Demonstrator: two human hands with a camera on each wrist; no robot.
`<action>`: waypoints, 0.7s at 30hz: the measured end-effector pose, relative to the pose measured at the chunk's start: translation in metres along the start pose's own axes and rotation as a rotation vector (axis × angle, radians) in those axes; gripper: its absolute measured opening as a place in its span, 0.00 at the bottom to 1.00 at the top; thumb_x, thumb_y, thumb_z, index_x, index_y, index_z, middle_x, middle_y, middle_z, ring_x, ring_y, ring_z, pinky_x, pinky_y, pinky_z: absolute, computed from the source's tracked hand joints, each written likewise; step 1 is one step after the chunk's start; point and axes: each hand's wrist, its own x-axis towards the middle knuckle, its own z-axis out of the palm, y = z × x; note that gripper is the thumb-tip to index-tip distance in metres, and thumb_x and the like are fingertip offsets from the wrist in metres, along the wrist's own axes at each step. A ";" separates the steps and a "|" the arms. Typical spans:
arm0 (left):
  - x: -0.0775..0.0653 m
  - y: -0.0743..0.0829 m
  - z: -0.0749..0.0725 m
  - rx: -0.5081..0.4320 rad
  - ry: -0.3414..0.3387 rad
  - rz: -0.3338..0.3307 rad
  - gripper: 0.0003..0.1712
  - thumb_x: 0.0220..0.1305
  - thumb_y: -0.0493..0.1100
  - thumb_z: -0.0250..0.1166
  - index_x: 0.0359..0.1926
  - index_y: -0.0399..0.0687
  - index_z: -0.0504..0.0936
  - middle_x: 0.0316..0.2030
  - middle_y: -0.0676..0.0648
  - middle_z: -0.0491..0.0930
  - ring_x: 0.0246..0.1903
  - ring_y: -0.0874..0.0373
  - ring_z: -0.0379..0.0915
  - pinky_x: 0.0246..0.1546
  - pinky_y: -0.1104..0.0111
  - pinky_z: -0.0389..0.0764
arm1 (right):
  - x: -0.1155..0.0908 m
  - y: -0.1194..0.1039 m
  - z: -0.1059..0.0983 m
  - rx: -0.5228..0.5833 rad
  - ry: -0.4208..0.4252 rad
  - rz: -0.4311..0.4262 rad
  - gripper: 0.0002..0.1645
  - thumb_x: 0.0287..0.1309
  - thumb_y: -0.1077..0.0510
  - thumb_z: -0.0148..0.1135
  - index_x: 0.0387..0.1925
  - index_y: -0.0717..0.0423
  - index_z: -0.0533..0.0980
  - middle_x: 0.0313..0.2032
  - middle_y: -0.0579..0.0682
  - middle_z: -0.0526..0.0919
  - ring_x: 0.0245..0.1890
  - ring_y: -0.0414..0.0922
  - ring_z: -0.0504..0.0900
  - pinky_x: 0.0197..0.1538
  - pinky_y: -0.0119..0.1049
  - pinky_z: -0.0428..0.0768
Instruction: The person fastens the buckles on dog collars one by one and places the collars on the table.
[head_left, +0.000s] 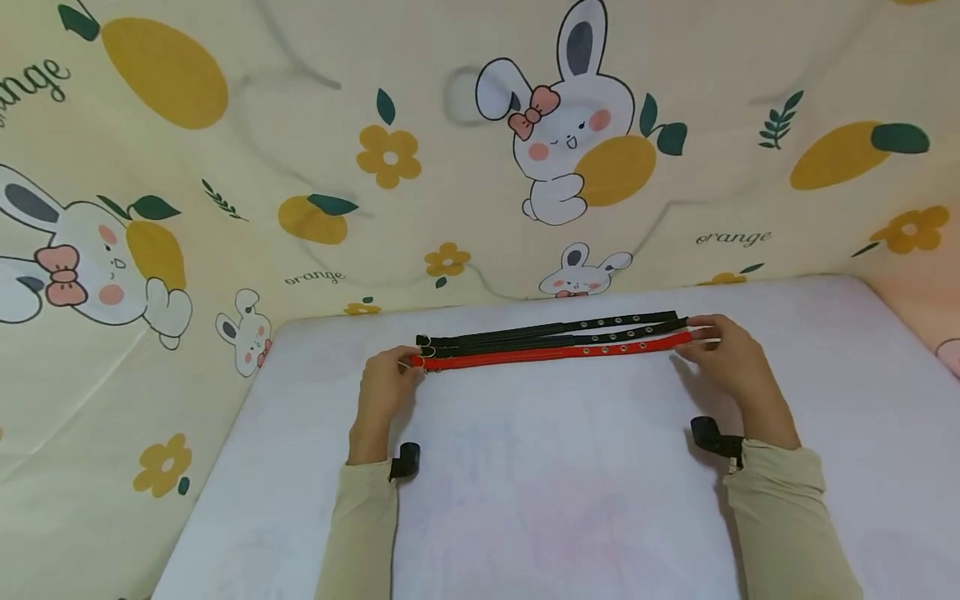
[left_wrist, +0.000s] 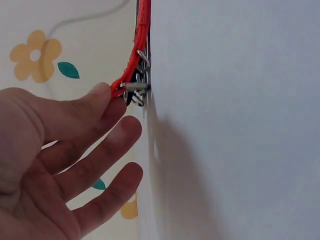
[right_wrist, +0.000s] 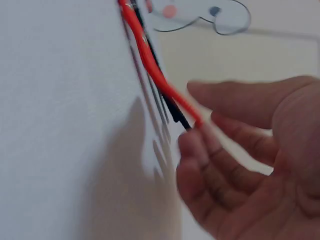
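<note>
Your left hand sat at the buckle end of the red strap, on the left of the white surface. From the left wrist view, its fingers were nearly straight and relaxed, the topmost one touching the red webbing just beside the metal buckles; nothing showed them curled round it. The strap lay flat and ran across to the right, near the back edge of the surface and close under the rabbit-print cloth. Just behind it lay two black straps, also stretched flat, all three side by side with their buckle ends together on the left and their eyelet ends on the right.

Your right hand was at the far tip of the red strap. The right wrist view was blurred, but it showed the fingers bent in around the tip, with the thumb on the other side, so I judged that you were pinching it lightly.

By my reading, the laying-out was nearly complete: the black pair looked settled and parallel, and the red one was already straight beside them. What seemed left was the last squaring of the red strap's ends against the black ones and taking both hands off.
</note>
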 end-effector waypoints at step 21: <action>0.001 0.013 -0.017 -0.295 0.005 0.075 0.15 0.66 0.38 0.66 0.54 0.50 0.83 0.45 0.41 0.85 0.42 0.47 0.82 0.39 0.66 0.79 | 0.000 0.007 0.010 0.368 -0.002 -0.072 0.28 0.67 0.44 0.61 0.64 0.48 0.74 0.42 0.23 0.76 0.48 0.34 0.69 0.45 0.26 0.70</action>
